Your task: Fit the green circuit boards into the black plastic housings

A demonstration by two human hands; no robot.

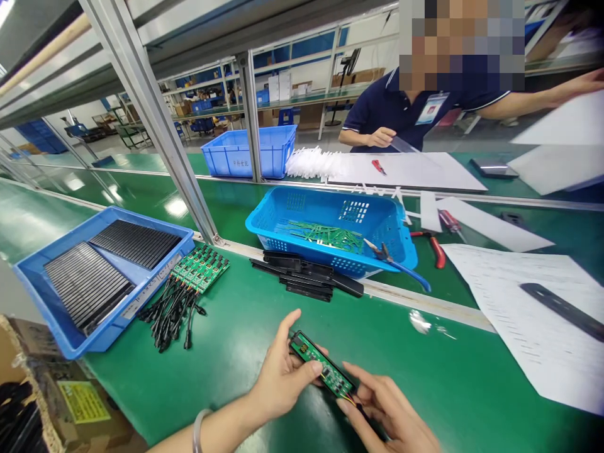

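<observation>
My left hand (283, 377) holds a narrow black plastic case, its thumb pressed on the green circuit board (336, 379) that lies inside. A small display sits near the board's far end. At the near end, my right hand (389, 412) has its thumb and fingers closed around the coloured wires (348, 397) and black cable (365, 415). Part of that cable is hidden by the fingers. Beyond my hands lie several black case pieces (306, 274). To the left rests a group of green circuit boards (201, 269) with black cables (172, 314).
A blue tray (113, 333) of black cases stands at left. Ahead is a blue basket (330, 261) with green strips and pliers (380, 251). Printed sheets (509, 302) and a black strip (561, 308) lie right. Across the bench, a co-worker (377, 113) handles sheets.
</observation>
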